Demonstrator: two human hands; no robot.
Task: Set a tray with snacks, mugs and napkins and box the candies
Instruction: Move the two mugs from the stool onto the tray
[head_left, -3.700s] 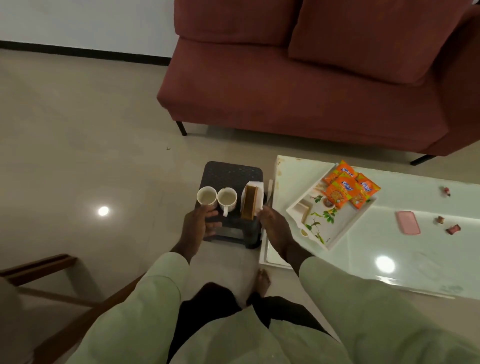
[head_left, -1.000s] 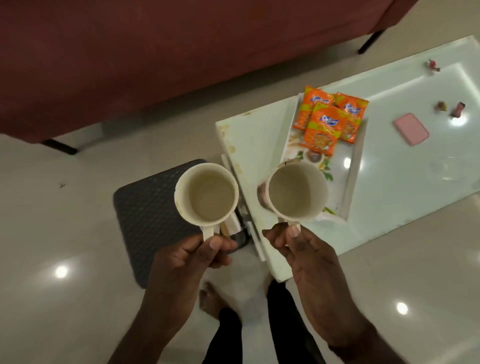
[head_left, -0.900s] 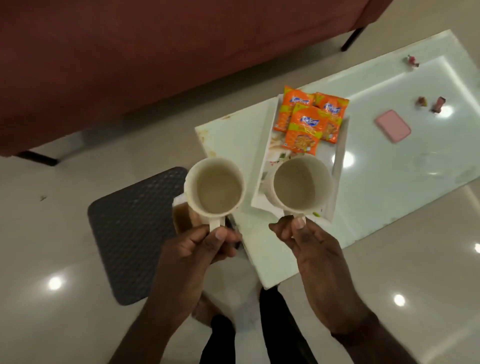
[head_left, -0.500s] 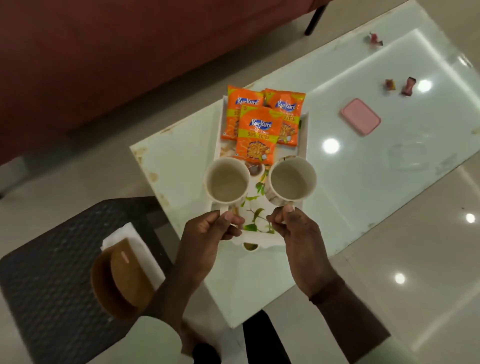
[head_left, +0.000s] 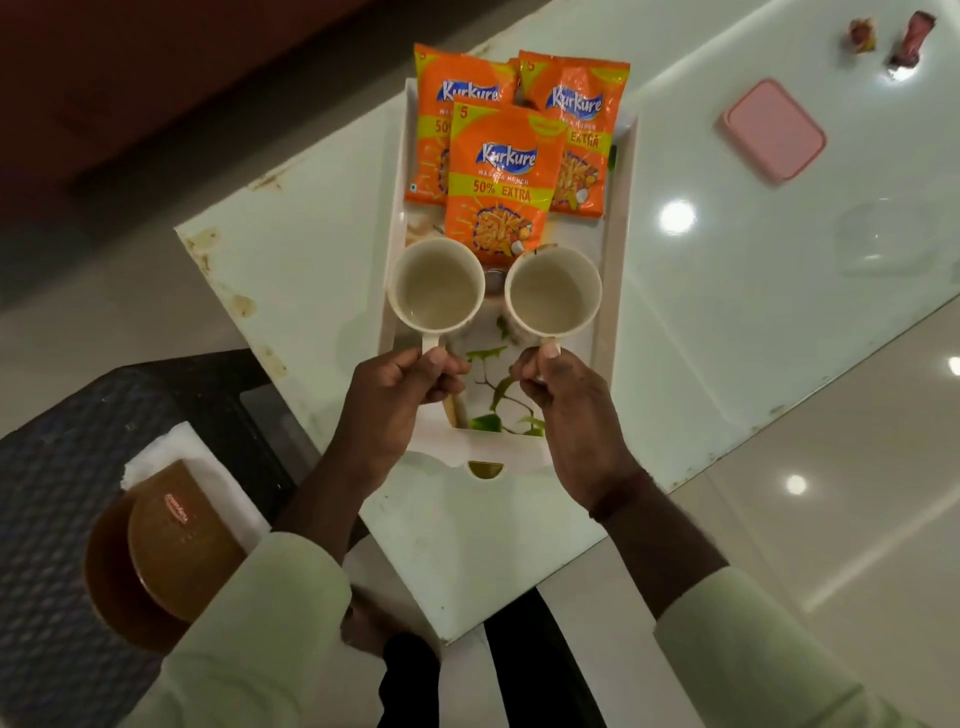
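I hold two cream mugs by their handles side by side over the white leaf-patterned tray (head_left: 618, 291). My left hand (head_left: 395, 395) grips the left mug (head_left: 436, 293); my right hand (head_left: 566, 400) grips the right mug (head_left: 553, 297). I cannot tell whether the mugs touch the tray. Three orange snack packets (head_left: 501, 182) lie on the tray's far half. White napkins (head_left: 171, 457) sit in a brown wooden holder (head_left: 171, 551) on the dark stool (head_left: 62, 467) at lower left. Two wrapped candies (head_left: 888, 39) lie at the table's far right. A pink box lid (head_left: 771, 130) lies near them.
The tray rests on a white glossy table (head_left: 727, 312) whose corner points toward me. A clear container (head_left: 883, 236) sits faintly on the table right of the tray. A red sofa (head_left: 104, 78) stands beyond the table. Shiny tiled floor (head_left: 857, 493) surrounds it.
I lifted both mugs off the stool and carried them right, over the table. Over the last half second they came down closer over the tray's near half.
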